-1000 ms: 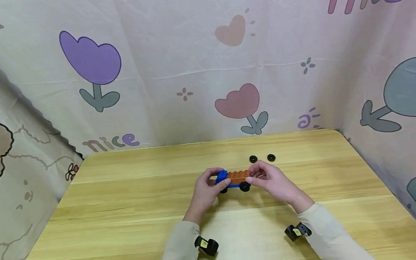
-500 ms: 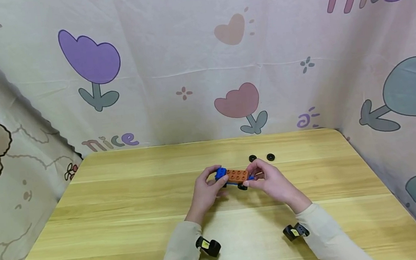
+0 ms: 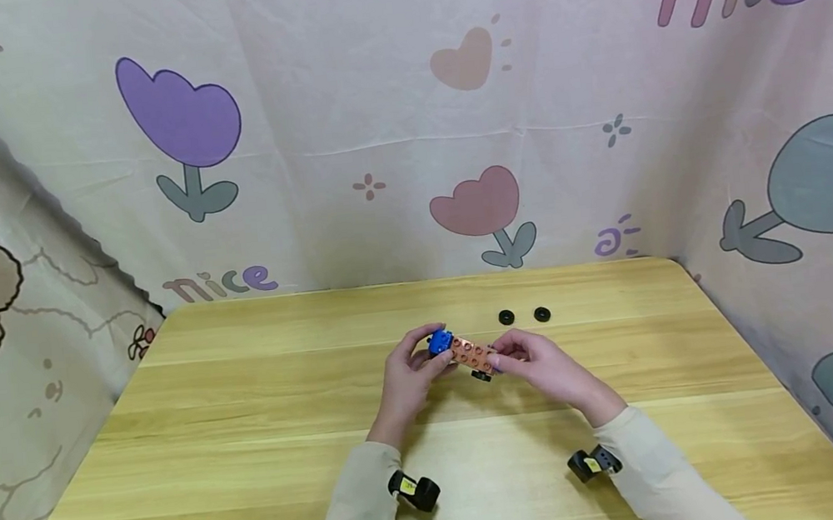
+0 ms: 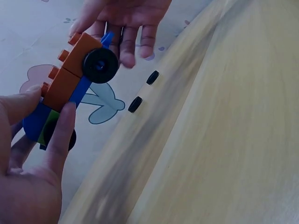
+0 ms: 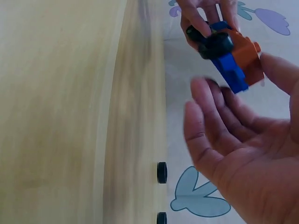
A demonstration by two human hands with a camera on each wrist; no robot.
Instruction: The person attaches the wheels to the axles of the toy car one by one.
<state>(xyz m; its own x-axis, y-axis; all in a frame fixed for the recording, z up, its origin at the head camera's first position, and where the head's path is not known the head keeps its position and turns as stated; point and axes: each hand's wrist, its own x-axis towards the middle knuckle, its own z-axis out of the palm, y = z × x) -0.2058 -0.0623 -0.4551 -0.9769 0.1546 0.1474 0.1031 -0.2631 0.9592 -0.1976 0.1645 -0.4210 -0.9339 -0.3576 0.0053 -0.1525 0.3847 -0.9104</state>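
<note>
A small toy truck point(image 3: 473, 355) of building bricks, with a blue cab and base, orange studded bricks point(image 4: 65, 79) and black wheels point(image 4: 100, 65), is held above the table. My left hand point(image 3: 407, 382) grips it at the cab end, with thumb on the orange brick and a finger along the lower side. At the tail, the thumb of my right hand point(image 5: 261, 149) touches the orange brick. The other right fingers reach out loosely below the blue tail, and the right wrist view shows a gap under it. The truck's far side is hidden in the head view.
Two loose black tyres point(image 3: 507, 317) point(image 3: 542, 315) lie on the wooden table point(image 3: 253, 443) beyond my right hand. Behind the table's back edge hangs a printed cloth point(image 3: 325, 93). Wrist cameras are strapped to both sleeves.
The truck has turned and tilted, its tail swinging down toward me and its studded top showing more. My right hand has shifted slightly with the tail; the left keeps its grip.
</note>
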